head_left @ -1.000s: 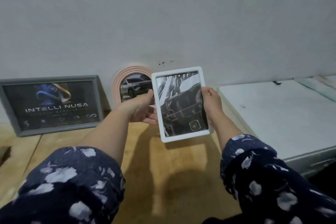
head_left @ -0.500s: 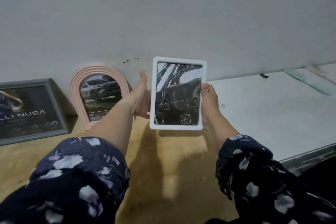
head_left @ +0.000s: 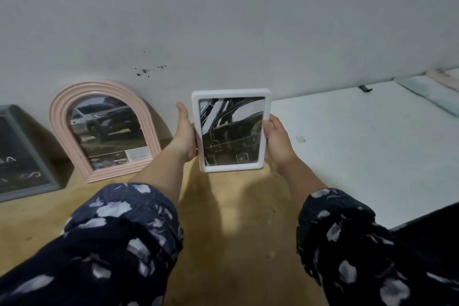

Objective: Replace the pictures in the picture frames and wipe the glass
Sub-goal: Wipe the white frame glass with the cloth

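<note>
Both hands are on the white rounded-corner rectangular plastic frame (head_left: 231,130), held upright out over the pale wooden tabletop (head_left: 231,218), close to the matte grey wall (head_left: 223,20); the left hand (head_left: 185,133) grips its left edge with the thumb sticking up and the fingers hidden behind, and the right hand (head_left: 277,140) wraps the right edge, fingers curled onto the rim; glossy glass up front with a dark black-and-white picture behind it, looks like a car door. Off to the left, the pink arched frame with ribbed moulding (head_left: 104,129) leans against the wall, showing a photo of a dark SUV; left of that, a flat grey rectangular frame (head_left: 32,156) with a dark poster is cut off by the picture's edge. On the right sits a smooth white slab surface (head_left: 360,151), a bit scuffed; some dark specks (head_left: 149,71) are spattered on the wall above the frames. Sleeves are navy fabric with pale flower blotches (head_left: 119,243).
</note>
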Motion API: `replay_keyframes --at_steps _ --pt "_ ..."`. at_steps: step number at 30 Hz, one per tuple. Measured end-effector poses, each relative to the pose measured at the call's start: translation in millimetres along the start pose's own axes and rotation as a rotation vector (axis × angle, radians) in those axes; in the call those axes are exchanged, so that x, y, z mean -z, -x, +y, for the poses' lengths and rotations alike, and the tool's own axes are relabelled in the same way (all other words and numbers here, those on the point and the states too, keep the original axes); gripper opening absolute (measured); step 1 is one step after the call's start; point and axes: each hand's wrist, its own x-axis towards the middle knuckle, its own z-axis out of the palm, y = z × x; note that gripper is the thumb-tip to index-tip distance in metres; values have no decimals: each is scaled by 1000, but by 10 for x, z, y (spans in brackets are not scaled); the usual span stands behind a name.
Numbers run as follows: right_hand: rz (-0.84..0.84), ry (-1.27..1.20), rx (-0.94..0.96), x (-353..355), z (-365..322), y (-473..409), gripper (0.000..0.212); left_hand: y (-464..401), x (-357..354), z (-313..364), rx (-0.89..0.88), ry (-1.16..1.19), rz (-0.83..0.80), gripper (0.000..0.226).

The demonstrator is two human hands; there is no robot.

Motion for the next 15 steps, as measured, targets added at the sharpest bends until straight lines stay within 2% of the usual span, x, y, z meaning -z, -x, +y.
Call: replay_keyframes --at_steps 7,10,15 --pt "58 -15 31 -178 134 -110 23 -231 72 -66 -76 -37 84 97" --pt "79 -31 67 -213 164 -130 26 -286 93 -118 -70 19 97 96" --pt "42 -66 20 -195 139 -66 38 -165 96 -109 -83 -77 133 81"
